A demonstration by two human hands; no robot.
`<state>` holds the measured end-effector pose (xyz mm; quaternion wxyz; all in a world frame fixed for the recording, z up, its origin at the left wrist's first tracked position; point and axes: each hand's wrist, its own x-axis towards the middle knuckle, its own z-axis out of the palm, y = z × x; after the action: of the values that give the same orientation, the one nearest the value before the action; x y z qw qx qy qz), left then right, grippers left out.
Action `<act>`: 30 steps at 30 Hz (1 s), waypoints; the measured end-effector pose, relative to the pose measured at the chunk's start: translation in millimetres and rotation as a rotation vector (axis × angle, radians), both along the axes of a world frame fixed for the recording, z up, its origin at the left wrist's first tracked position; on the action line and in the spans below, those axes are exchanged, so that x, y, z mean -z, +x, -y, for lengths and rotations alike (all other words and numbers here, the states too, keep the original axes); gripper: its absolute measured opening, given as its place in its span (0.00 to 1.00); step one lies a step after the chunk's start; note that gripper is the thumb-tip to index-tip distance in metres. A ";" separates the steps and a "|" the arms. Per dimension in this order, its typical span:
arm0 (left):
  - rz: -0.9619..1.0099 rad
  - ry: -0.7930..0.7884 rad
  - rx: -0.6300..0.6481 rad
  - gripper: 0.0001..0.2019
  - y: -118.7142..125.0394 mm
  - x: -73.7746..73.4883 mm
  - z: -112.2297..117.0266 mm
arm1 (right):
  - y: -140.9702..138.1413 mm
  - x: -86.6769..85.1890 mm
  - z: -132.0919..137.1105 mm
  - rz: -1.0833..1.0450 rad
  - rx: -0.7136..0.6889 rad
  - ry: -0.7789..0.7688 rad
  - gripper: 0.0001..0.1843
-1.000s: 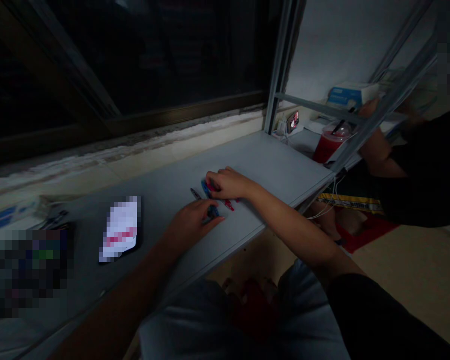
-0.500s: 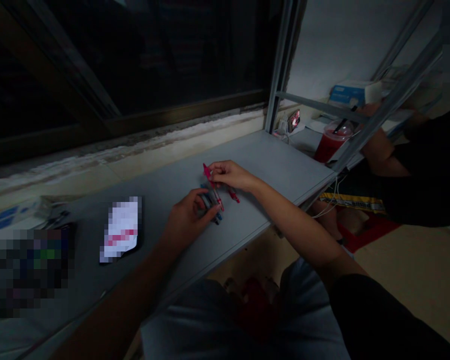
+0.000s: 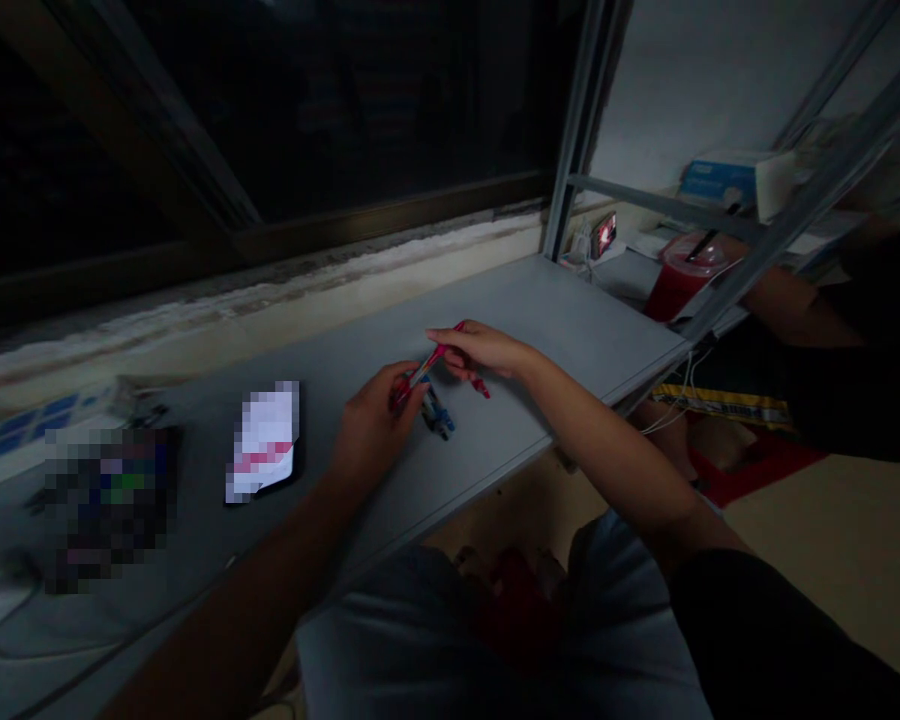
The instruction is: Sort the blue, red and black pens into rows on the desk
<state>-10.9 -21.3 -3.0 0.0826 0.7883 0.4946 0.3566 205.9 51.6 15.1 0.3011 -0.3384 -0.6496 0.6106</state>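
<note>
A red pen (image 3: 424, 371) is held above the grey table (image 3: 570, 330) between both hands. My right hand (image 3: 484, 349) pinches its upper end, fingers closed. My left hand (image 3: 373, 425) is curled round its lower end. Just under the hands lie a blue pen and a dark pen (image 3: 438, 412) side by side on the table. Another red pen (image 3: 480, 385) lies below my right hand, partly hidden by it.
A phone (image 3: 265, 442) lies left of my left hand, with a blurred dark object (image 3: 105, 500) further left. At the right, a red drink cup (image 3: 681, 280), a white-blue box (image 3: 735, 180) and another person's arm (image 3: 795, 305) sit behind metal shelf bars (image 3: 765, 240).
My right hand lifted a red pen off the table and tilted it over. My left hand left the blue and dark pens and closed on the red pen's lower end.
</note>
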 end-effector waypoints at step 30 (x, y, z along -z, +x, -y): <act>0.023 -0.203 0.033 0.18 -4.4 0.5 -11.2 | 8.6 9.9 -18.8 -0.128 0.109 0.117 0.09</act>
<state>-15.3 -10.0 -3.5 0.1734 0.7798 0.5142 0.3123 214.5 70.4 5.2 0.3939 -0.3155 -0.6442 0.5747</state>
